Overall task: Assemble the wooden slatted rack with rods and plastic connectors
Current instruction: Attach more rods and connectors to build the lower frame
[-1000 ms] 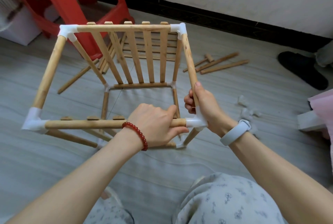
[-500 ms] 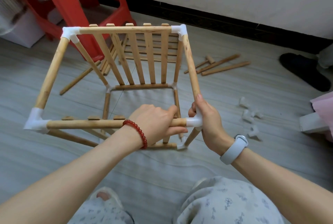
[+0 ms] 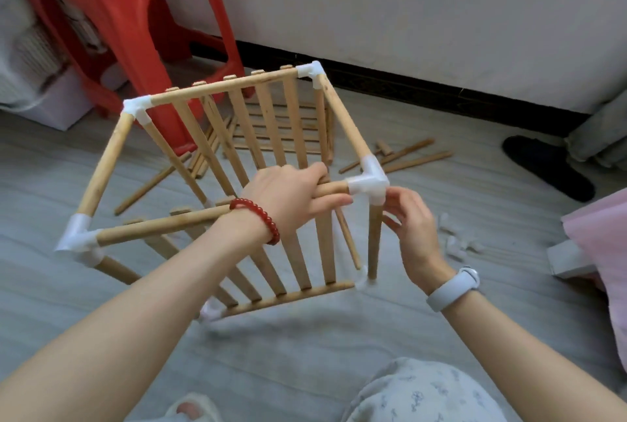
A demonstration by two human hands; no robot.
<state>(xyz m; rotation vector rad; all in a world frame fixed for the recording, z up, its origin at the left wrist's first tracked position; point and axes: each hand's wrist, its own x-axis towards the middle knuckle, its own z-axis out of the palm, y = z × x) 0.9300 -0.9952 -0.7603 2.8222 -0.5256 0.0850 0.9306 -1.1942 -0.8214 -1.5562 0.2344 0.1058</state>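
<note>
We see a grey wood-grain floor (image 3: 84,292) carrying everything. On it the rack frame (image 3: 298,294) rests, a red plastic stool (image 3: 142,48) standing behind it. Loose wooden rods (image 3: 417,160) lie near the wall, small white plastic connectors (image 3: 456,247) are scattered at right, a dark slipper (image 3: 546,165) lies beyond them, and a flat slatted panel (image 3: 281,136) lies behind the frame.

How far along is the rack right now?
Done: the top frame is closed, with four rods in white corner connectors and slatted panels on two sides. In hand: the left hand grips the near top rod; the right hand hovers open beside the near right corner. Left: loose rods and spare connectors lie on the floor.
</note>
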